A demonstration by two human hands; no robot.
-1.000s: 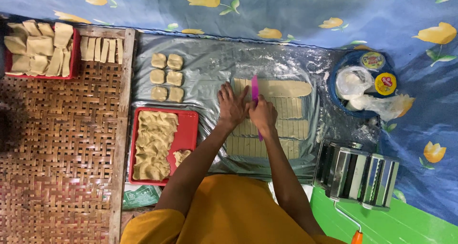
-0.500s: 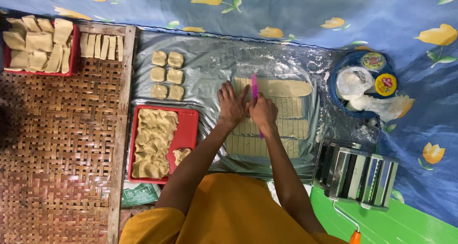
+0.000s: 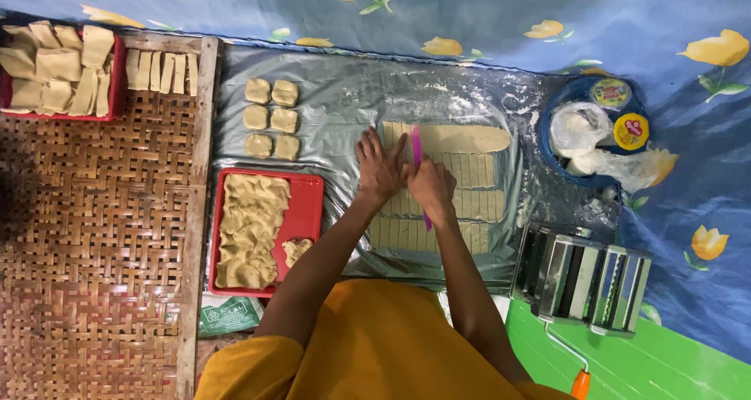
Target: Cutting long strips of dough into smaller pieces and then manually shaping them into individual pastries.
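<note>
Barely shifting since before: left hand (image 3: pixel 381 168) spreading fingers flat on dough sheet (image 3: pixel 458 182), right hand (image 3: pixel 431 186) seemingly pinching pink cutter (image 3: pixel 417 159); risking crooked strips, nicking fingertips.

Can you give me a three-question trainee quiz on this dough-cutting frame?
1. True or false: the right hand holds a pink cutter over the dough sheet.
2. How many dough squares lie above the red tray?
3. What stands at the lower right: A) pasta roller, B) kettle?

Key: 1 true; 2 six; 3 A. The left hand presses flat on the sheet.
</note>
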